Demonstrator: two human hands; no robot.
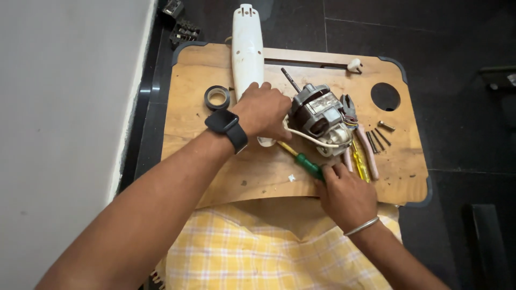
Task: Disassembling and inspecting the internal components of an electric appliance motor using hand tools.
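The long white plastic housing (246, 48) lay lengthwise on the worktop (188, 107), a rounded wooden board with a dark edge and a round hole (385, 96) near its far right corner, and its far end reached past the board's back edge. The left hand (262, 111), with a black smartwatch (227, 127) on the wrist, pressed down on the near end of that housing, its fingers (277, 102) curled over it and closed around it. Just to the right sat the grey metal electric motor (318, 118) with its steel shaft (291, 80) pointing up and away, touching or nearly touching the left hand's knuckles. A white cable (312, 140) ran from under that hand along the motor's near side. The right hand (345, 196), with a thin silver bangle (361, 226) at the wrist, lay at the board's near edge, its fingers (332, 173) wrapped shut around the green handle of a screwdriver (307, 165) whose yellow shank pointed toward the housing's near end. Beside the motor, to the right, lay pliers with pink handles (368, 150) and a small yellow screwdriver (359, 164), then several dark screws (380, 137). A roll of black tape (217, 98) sat left of the housing. A yellow checked cloth (258, 252) covered the person's lap below the board.
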